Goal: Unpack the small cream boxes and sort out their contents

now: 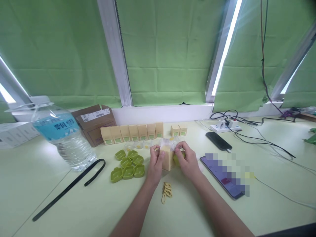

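Upright at the middle of the table is a small kraft-paper box (168, 159), with clear plastic (168, 143) at its top. My left hand (156, 164) grips the box from its left side, thumb on the front. At the box's right, my right hand (188, 161) is closed with thumb and index finger around a green container (175, 159), mostly hidden by the fingers. A bundle of tan cord or rubber bands (167, 191) lies in front of the box. Several green bear-shaped containers (128, 172) are grouped to my left.
Behind stand a row of kraft boxes (134, 132), two smaller boxes (178, 130), clear plastic lids (139, 144) and a cardboard carton (97, 123). At left are a large water bottle (66, 138) and black strap (69, 187). Phones (218, 141), a tablet-like device (219, 176) and a power strip (225, 127) lie right.
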The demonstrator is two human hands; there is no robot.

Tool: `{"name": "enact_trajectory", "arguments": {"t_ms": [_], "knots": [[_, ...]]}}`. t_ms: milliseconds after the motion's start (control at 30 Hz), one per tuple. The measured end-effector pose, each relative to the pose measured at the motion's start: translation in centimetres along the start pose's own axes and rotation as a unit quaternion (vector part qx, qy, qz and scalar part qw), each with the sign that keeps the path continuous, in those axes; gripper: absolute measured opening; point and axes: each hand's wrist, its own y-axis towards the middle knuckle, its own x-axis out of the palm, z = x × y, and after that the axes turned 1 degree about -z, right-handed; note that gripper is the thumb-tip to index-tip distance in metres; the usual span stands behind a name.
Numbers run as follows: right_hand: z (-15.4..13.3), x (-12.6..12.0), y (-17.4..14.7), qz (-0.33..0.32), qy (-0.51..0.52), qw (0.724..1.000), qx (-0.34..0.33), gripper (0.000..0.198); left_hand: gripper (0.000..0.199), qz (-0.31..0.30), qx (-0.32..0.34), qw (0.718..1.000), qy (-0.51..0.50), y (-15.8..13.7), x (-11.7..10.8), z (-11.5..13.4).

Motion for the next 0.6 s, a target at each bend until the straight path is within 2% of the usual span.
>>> {"name": "enact_trajectory", "arguments": {"t_ms": [167, 333, 433, 600], "knots": [[-0.1, -0.2, 0.1, 0.005, -0.009, 1.000, 0.001, 0.016, 0.047, 0.006, -0.001, 0.999, -0.041, 0.4, -0.1, -0.1], [-0.2, -0.5, 0.1, 0.044, 0.015, 0.999, -0.006, 0.017, 0.068, 0.084, 0.035, 0.996, 0.020, 1.1, -0.3, -1.0], [-0.1, -0.3, 0.1, 0.026, 0.013, 0.999, -0.014, 0.016, 0.081, 0.105, 0.020, 0.994, 0.033, 1.3, -0.5, -1.2], [0.0, 0.1, 0.0, -0.015, -0.034, 0.999, 0.003, 0.014, 0.075, 0.109, -0.004, 0.994, 0.010, 1.3, -0.5, -0.8]]}}
